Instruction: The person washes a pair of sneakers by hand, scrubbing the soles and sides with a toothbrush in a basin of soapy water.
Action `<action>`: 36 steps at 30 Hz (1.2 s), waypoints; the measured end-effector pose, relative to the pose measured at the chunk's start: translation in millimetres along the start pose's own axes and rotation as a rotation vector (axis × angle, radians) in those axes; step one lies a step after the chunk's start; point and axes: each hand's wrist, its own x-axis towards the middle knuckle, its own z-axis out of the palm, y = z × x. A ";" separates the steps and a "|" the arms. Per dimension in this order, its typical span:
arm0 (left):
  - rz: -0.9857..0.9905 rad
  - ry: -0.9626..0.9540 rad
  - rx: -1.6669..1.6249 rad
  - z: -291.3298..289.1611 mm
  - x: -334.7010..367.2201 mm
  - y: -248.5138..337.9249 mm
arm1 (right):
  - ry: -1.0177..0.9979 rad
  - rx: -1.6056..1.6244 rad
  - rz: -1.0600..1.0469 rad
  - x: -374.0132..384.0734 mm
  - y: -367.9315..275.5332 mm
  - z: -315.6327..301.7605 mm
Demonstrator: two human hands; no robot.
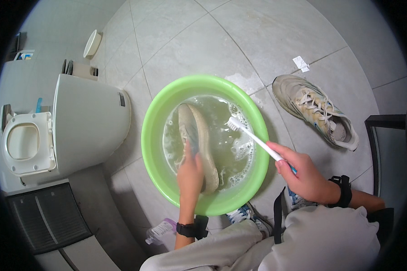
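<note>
A green round basin with murky, sudsy water stands on the floor before me. In it a dirty light-coloured shoe lies tipped on its side, toe pointing away and sole edge to the right. My left hand grips this shoe at its laced upper; some of its fingers are hidden. In my right hand is a white toothbrush, held by its blue-tipped handle. Its bristles are above the water, apart from the shoe.
A second dirty laced shoe rests on the tiles to the right, near a scrap of white paper. A clear bottle with purple lies by my left forearm. At the left are a white toilet and a small white bowl.
</note>
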 end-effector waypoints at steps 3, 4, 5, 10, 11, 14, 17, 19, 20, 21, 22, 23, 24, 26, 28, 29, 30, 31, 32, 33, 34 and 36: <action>0.042 -0.037 -0.015 2.7 2.5 3.7 | -0.037 -0.051 -0.032 -1.0 -5.2 1.0; 0.057 -0.043 0.008 5.3 3.5 5.1 | -0.027 -0.041 -0.067 -1.3 -4.9 2.6; 0.071 -0.047 0.031 7.2 4.0 7.2 | -0.017 -0.031 -0.102 -1.6 -5.1 3.4; 0.084 -0.044 0.013 5.6 4.7 9.8 | -0.051 -0.018 -0.048 -4.6 -10.5 -4.1; 0.079 -0.051 -0.025 3.6 4.1 8.1 | -0.060 -0.025 -0.029 -5.6 -10.7 -5.5; 0.084 -0.004 -0.098 2.0 2.8 -3.1 | -0.033 -0.086 -0.119 -6.1 -5.0 -6.9; 0.001 -0.028 -0.183 -8.4 0.6 -7.4 | -0.014 -0.155 -0.207 -7.0 7.0 -6.3; -0.086 0.084 -0.495 -13.3 -1.1 -13.1 | -0.080 -0.220 -0.131 -8.1 3.4 -10.1; -0.199 0.051 -0.626 -21.2 -2.6 -12.9 | -0.148 -0.285 -0.056 -7.9 2.1 -11.3; -0.128 0.095 -0.727 -21.0 -2.5 -17.5 | -0.145 -0.290 -0.053 -8.1 0.9 -11.8; -0.130 0.112 -0.877 -17.9 -1.3 -23.4 | -0.227 -0.267 -0.044 -7.9 -0.5 -11.5; -0.132 0.129 -1.026 -15.2 -1.1 -28.2 | -0.309 -0.243 -0.035 -7.8 -1.8 -11.0; -0.150 0.121 -1.121 -15.8 -1.9 -30.5 | -0.305 -0.244 -0.030 -6.8 -1.2 -8.9; -0.167 0.133 -1.244 -20.6 -6.2 -23.7 | -0.429 -0.357 -0.115 -4.1 0.9 -3.7; -0.132 0.140 -1.327 -28.0 -11.2 -15.2 | -0.473 -0.403 -0.146 0.4 -4.5 -1.8; -0.123 0.133 -1.402 -31.4 -12.6 -12.6 | -0.516 -0.448 -0.182 2.7 -6.9 -0.3; -0.103 0.133 -1.430 -35.7 -14.0 -8.8 | -0.519 -0.451 -0.180 4.2 -7.9 1.9; -0.083 0.133 -1.457 -40.1 -15.5 -5.2 | -0.499 -0.406 -0.210 6.0 -8.0 4.5; -0.044 0.128 -1.507 -43.0 -17.2 -3.0 | -0.478 -0.362 -0.240 7.5 -7.8 7.1; -0.008 0.131 -1.497 -43.7 -17.8 -5.9 | -0.480 -0.365 -0.238 8.6 -6.8 10.2; -0.012 0.158 -1.493 -45.7 -19.7 -2.9 | -0.471 -0.298 -0.244 9.1 -5.2 13.7; -0.004 0.205 -1.512 -47.6 -22.7 -1.6 | -0.463 -0.234 -0.249 8.5 -2.7 16.9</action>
